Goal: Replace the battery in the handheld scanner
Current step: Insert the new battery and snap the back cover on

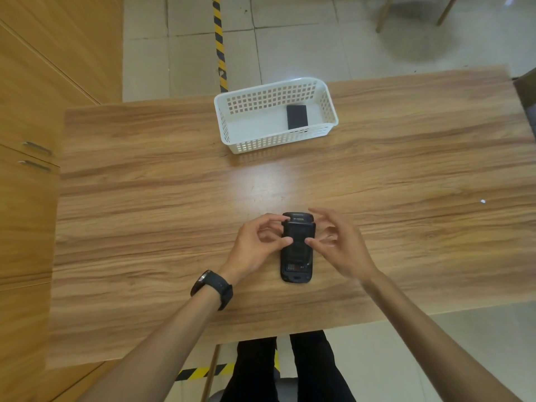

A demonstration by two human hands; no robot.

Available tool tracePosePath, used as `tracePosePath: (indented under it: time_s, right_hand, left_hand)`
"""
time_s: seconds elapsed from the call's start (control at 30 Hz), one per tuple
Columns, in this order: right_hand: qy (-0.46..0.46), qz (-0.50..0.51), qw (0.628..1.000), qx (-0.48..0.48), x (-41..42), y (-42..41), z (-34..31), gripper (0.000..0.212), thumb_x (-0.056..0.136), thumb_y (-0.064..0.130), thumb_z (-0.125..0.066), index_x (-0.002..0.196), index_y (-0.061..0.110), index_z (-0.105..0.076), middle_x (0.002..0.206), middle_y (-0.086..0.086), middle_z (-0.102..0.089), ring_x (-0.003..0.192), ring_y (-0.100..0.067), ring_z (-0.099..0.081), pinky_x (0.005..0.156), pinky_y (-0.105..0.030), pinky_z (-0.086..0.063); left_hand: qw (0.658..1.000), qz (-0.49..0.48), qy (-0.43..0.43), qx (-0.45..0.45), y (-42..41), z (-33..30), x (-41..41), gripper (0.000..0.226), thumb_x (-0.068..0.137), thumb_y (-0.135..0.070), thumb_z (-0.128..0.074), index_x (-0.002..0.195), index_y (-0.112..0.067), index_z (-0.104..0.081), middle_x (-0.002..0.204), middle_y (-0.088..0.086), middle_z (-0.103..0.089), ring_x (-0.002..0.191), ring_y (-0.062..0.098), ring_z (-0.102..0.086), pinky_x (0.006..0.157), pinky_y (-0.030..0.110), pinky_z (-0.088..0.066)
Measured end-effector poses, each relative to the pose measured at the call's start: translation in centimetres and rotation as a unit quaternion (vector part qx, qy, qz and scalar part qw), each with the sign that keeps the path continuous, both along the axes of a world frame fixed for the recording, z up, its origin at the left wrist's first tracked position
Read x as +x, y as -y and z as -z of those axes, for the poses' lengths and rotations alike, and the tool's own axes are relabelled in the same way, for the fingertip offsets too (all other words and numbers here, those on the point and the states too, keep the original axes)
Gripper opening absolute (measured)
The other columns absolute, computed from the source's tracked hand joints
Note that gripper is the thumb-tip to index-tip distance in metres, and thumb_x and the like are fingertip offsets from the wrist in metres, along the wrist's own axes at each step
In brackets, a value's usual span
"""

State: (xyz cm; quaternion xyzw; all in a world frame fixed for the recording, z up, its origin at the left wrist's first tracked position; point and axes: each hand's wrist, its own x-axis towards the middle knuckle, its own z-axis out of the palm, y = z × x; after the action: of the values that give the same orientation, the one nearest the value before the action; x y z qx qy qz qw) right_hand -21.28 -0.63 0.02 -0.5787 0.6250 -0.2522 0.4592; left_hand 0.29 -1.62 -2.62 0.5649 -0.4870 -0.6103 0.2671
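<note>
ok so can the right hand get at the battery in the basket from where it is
Probably yes. The battery lies flat and alone in the open-topped basket, and the table between is bare. The right hand holds nothing; it only touches the scanner, so it could lift away, though it's a forward stretch.

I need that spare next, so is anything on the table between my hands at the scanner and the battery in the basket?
Nothing visible lies between them. The battery lies flat in the white basket, the only thing in it; bare table separates it from the scanner. Only the basket's near wall must be cleared.

Left hand (255, 245) pinching, right hand (339, 245) spread
</note>
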Motion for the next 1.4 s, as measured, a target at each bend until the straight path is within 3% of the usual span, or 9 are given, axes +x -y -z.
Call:
tracePosePath:
  time_s: [0.23, 0.5, 0.63, 0.77, 0.87, 1.03, 1.17, 1.3, 1.4]
  right_hand:
    - [-0.033, -0.024, 0.999, 0.011, 0.3, -1.6, 1.3, 0.035, 0.079, 0.009, -0.08, 0.107, 0.027, -0.069, 0.097, 0.009, -0.071, 0.084, -0.004, -0.068, 0.069, -0.023, -0.061]
    - [-0.028, -0.018, 0.999, -0.015, 0.1, -3.1, 1.7, 0.031, 0.075, 0.007, -0.082, 0.099, 0.022, -0.069, 0.092, 0.014, -0.073, 0.085, -0.002, -0.069, 0.078, -0.014, -0.052]
    - [-0.041, -0.016, 0.999, -0.022, 0.0, -3.2, 2.4, 0.034, 0.076, 0.012, -0.082, 0.106, 0.021, -0.069, 0.097, 0.012, -0.073, 0.089, -0.003, -0.069, 0.082, -0.024, -0.056]
    - [-0.066, -0.027, 0.997, -0.041, 0.1, -3.0, 2.9, 0.038, 0.077, 0.015, -0.082, 0.112, 0.02, -0.068, 0.104, 0.01, -0.07, 0.094, -0.003, -0.065, 0.086, -0.029, -0.055]
    - [-0.086, -0.031, 0.994, -0.054, 0.2, -2.9, 2.9, 0.04, 0.076, 0.013, -0.083, 0.113, 0.019, -0.069, 0.104, 0.006, -0.067, 0.092, -0.002, -0.063, 0.088, -0.024, -0.052]
    - [-0.115, -0.05, 0.99, -0.058, 0.3, -2.9, 3.1, 0.046, 0.077, 0.013, -0.082, 0.12, 0.015, -0.067, 0.105, 0.004, -0.061, 0.093, 0.012, -0.053, 0.089, -0.001, -0.035]
    - [-0.136, -0.065, 0.987, -0.057, 0.3, -3.1, 3.4, 0.052, 0.08, 0.014, -0.08, 0.129, 0.012, -0.064, 0.108, -0.001, -0.058, 0.097, -0.003, -0.053, 0.091, 0.001, -0.033]
    - [-0.168, -0.084, 0.98, -0.066, 0.5, -3.2, 3.9, 0.054, 0.081, 0.014, -0.079, 0.132, 0.009, -0.061, 0.114, -0.003, -0.055, 0.1, -0.001, -0.048, 0.09, 0.005, -0.03]
    - [-0.187, -0.085, 0.976, -0.074, 0.6, -3.5, 4.3, 0.052, 0.083, 0.017, -0.078, 0.132, 0.01, -0.061, 0.116, -0.003, -0.054, 0.1, -0.004, -0.051, 0.089, -0.007, -0.04]
  left_hand:
    - [0.993, 0.061, 0.081, -0.065, -1.9, 1.1, 0.1, 0.04, 0.085, -0.02, -0.083, 0.123, -0.026, -0.071, 0.099, -0.005, -0.076, 0.086, 0.004, -0.073, 0.087, 0.021, -0.058]
    - [0.985, 0.07, 0.099, -0.124, -3.4, 1.4, -0.3, 0.037, 0.085, -0.015, -0.082, 0.121, -0.019, -0.071, 0.097, -0.004, -0.072, 0.09, 0.005, -0.068, 0.074, 0.022, -0.061]
    - [0.982, 0.051, 0.126, -0.135, -4.0, 1.6, -0.6, 0.044, 0.087, -0.019, -0.08, 0.129, -0.02, -0.067, 0.102, -0.005, -0.07, 0.095, 0.007, -0.067, 0.077, 0.037, -0.064]
    - [0.98, 0.045, 0.14, -0.137, -4.0, 1.8, -0.8, 0.05, 0.087, -0.021, -0.081, 0.134, -0.021, -0.065, 0.105, -0.005, -0.071, 0.097, 0.006, -0.067, 0.081, 0.038, -0.064]
    - [0.981, 0.039, 0.138, -0.131, -4.0, 1.7, -0.9, 0.052, 0.087, -0.019, -0.081, 0.136, -0.022, -0.064, 0.105, -0.004, -0.07, 0.095, 0.003, -0.067, 0.083, 0.036, -0.064]
    - [0.982, 0.037, 0.138, -0.122, -3.9, 1.9, -1.0, 0.054, 0.087, -0.016, -0.081, 0.137, -0.02, -0.063, 0.108, -0.002, -0.07, 0.096, 0.005, -0.068, 0.082, 0.031, -0.064]
    - [0.981, 0.036, 0.142, -0.126, -3.8, 2.1, -1.2, 0.055, 0.086, -0.014, -0.081, 0.138, -0.017, -0.063, 0.104, -0.005, -0.066, 0.09, 0.001, -0.066, 0.082, 0.024, -0.062]
    - [0.979, 0.038, 0.152, -0.13, -3.6, 2.4, -1.2, 0.056, 0.085, -0.013, -0.082, 0.137, -0.016, -0.063, 0.103, -0.002, -0.065, 0.089, 0.005, -0.065, 0.083, 0.024, -0.061]
    - [0.977, 0.043, 0.159, -0.133, -3.5, 2.6, -1.1, 0.053, 0.084, -0.014, -0.083, 0.134, -0.014, -0.066, 0.105, -0.001, -0.065, 0.092, 0.008, -0.066, 0.085, 0.027, -0.061]
